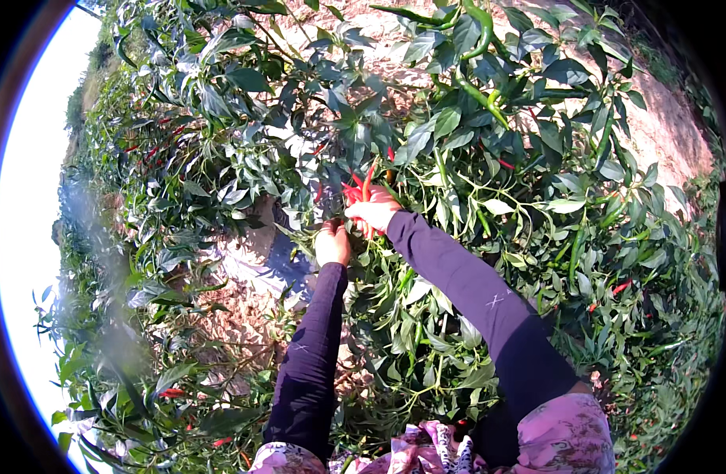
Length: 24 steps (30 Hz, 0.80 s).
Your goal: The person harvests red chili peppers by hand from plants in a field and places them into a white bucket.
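Several red chili peppers [354,194] are bunched in my right hand [374,208], whose fingers are closed around them. Some tips stick out above the fist and others below it. My left hand [332,244] is just to the left and slightly lower, among the leaves, with its fingers curled. Whatever may lie between those fingertips is hidden. Close by the right hand, a red chili [390,154] hangs on the chili plant [452,201]. Another red chili [319,192] shows to the left of the bunch.
Long green chilies [481,98] hang from the plant at the upper right. Dense chili plants [179,148] fill the left side. Pale plastic sheeting [259,269] and reddish soil [235,308] show between the rows. A red chili [622,287] hangs at the right.
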Available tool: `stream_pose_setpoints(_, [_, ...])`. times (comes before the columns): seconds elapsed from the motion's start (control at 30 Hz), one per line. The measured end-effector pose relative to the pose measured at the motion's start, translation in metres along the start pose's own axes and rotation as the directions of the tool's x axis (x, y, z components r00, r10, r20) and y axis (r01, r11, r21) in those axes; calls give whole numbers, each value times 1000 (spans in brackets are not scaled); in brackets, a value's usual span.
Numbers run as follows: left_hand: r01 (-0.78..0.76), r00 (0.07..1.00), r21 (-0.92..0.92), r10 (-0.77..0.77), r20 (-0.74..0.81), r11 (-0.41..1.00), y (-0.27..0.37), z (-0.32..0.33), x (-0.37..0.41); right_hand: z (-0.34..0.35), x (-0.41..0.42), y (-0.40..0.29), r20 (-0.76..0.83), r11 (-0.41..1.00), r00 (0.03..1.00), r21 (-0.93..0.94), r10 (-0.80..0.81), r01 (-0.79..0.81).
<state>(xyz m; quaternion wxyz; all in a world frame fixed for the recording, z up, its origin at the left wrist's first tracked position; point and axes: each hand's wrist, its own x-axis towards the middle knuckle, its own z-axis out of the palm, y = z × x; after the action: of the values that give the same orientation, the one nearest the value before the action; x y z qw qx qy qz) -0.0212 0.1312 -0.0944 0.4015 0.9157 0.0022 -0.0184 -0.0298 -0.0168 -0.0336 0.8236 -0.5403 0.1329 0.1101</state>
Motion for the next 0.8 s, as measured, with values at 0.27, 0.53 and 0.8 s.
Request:
stream_pose_setpoints(0.27, [249,844,-224,-97,528,942,-19,-47,43,8,-10,-3,45,992,998,-123,45,-39])
stream_pose_setpoints(0.53, [813,535,-318,-412,737,488,32,-41,21,7,-9,0,92,813,992,-582,90,-20])
stream_pose_setpoints(0.8, [798,600,-544,-266,754,259,12,5,16,-2,-1,27,42,782,999,-622,-18,40])
